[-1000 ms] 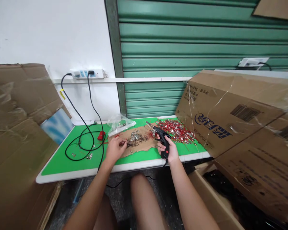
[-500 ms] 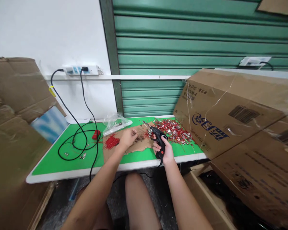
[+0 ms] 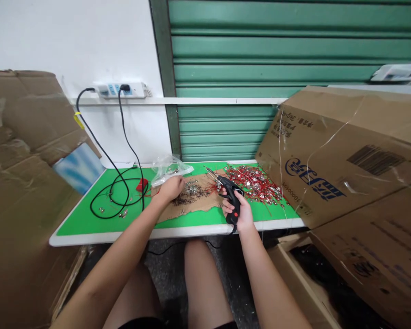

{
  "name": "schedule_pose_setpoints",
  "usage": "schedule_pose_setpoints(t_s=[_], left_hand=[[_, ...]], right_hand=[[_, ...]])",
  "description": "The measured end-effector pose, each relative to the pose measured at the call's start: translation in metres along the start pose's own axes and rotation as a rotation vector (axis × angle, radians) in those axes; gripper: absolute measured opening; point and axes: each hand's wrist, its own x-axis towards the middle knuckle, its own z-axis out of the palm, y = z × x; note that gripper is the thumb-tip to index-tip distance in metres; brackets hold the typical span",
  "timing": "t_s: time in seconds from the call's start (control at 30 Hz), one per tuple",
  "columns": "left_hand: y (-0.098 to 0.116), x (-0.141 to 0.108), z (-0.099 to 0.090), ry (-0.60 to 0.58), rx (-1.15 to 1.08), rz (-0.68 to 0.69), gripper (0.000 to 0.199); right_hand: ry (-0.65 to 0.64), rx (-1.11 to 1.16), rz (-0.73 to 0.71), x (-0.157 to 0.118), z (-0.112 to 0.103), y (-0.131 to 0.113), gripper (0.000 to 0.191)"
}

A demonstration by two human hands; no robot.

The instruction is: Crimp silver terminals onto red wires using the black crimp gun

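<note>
A black glue gun (image 3: 232, 201) with a red button is in my right hand (image 3: 244, 212), its metal nozzle pointing up and left above the cardboard. My left hand (image 3: 173, 187) is closed with fingers curled at the left part of the cardboard sheet (image 3: 178, 211), in front of a clear plastic bag (image 3: 169, 170). Whatever its fingers hold, if anything, is hidden. Small silver pieces (image 3: 191, 186) and dark spots lie on the cardboard just right of that hand. Beyond the glue gun spreads a heap of red strings with silver pieces (image 3: 255, 183).
The green-topped table (image 3: 85, 226) also bears a coiled black cable (image 3: 92, 208), a small red object (image 3: 142, 185) and a few loose silver bits (image 3: 123, 213). A power strip (image 3: 133, 90) hangs on the wall. Large cardboard boxes (image 3: 304, 151) flank both sides.
My left hand has moved left, now covering most of the red string bundle and uncovering silver pieces on the cardboard. The glue gun stays in my right hand. The view has shifted slightly.
</note>
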Motion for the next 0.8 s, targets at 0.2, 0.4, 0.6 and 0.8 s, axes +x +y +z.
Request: schedule_pose_setpoints(t_s=[0.2,0.4,0.6,0.8], left_hand=[[0.0036,0.0024,0.002,-0.078,0.08,0.052,0.024],[0.0036,0.0045,0.0078,-0.157,0.103,0.1,0.025],[0.0067,0.0091,0.0087,-0.186,0.074,0.112,0.023],[0.0085,0.0103,0.0079,-0.212,0.024,0.077,0.019]], right_hand=[[0.001,0.114,0.043,0.0003,-0.0001,-0.0007,0.015],[-0.042,0.159,0.074,0.0027,-0.0053,-0.0003,0.017],[-0.04,0.155,0.067,0.0032,-0.0072,0.0006,0.015],[-0.038,0.128,0.049,0.0034,-0.006,0.001,0.015]])
